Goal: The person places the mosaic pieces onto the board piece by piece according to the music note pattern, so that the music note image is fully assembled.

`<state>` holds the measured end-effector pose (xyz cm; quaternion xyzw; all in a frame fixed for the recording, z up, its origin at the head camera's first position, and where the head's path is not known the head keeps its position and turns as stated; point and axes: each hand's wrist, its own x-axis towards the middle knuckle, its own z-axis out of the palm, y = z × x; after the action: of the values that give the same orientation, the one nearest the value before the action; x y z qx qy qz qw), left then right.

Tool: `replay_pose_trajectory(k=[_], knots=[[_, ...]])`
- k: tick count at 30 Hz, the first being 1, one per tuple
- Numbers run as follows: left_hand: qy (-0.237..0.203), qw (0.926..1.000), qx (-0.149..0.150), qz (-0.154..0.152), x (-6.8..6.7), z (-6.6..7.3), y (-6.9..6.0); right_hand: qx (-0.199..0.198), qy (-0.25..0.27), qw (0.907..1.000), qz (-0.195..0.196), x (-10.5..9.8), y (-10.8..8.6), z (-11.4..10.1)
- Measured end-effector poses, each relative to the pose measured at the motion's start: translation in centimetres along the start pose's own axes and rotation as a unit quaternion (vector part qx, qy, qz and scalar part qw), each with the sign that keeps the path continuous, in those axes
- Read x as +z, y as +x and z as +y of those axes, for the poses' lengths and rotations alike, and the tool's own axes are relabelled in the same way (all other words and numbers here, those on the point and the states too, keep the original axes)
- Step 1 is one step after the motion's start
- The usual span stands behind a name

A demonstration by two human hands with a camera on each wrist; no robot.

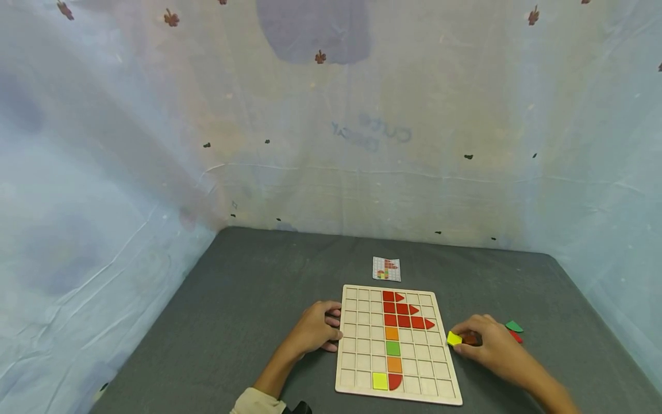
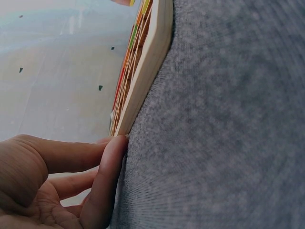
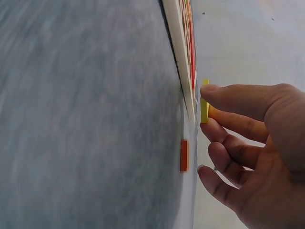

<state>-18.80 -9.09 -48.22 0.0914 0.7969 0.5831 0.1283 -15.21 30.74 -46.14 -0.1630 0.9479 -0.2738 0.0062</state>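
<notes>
A pale wooden grid board (image 1: 364,345) lies on the grey cloth. Red squares (image 1: 389,307) and red triangles (image 1: 429,324) fill its upper cells. Below them run orange (image 1: 392,333) and green (image 1: 393,348) squares, with a yellow square (image 1: 380,380) and a red rounded piece (image 1: 395,381) at the bottom. My left hand (image 1: 315,328) touches the board's left edge with thumb and fingers. Just off the right edge, my right hand (image 1: 486,342) pinches a yellow square tile (image 3: 205,101) between thumb and fingertips. An orange-brown piece (image 3: 184,155) lies on the cloth near that hand.
Behind the board lies a small pattern card (image 1: 386,269). Beyond my right hand are a green piece (image 1: 514,326) and a red piece (image 1: 516,336), partly hidden. A pale patterned sheet (image 1: 362,190) hangs around the back and sides of the table.
</notes>
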Motion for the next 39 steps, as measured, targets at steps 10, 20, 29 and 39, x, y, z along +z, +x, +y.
replay_pose_trajectory(k=[10,20,29,39], knots=[[0.002,1.0,-0.001,-0.001,0.0,-0.1,0.0,-0.03,0.01,0.9994,-0.01,1.4,1.2,-2.2],[-0.001,1.0,0.002,0.003,0.0,0.1,-0.1,-0.061,0.043,0.997,-0.024,2.6,2.3,-4.5],[0.003,1.0,0.002,0.005,0.0,0.1,-0.1,-0.094,0.054,0.9931,-0.046,4.0,3.1,-5.9],[0.004,1.0,0.001,0.005,0.1,0.0,-0.1,-0.098,0.07,0.9891,-0.085,5.0,3.4,-7.6]])
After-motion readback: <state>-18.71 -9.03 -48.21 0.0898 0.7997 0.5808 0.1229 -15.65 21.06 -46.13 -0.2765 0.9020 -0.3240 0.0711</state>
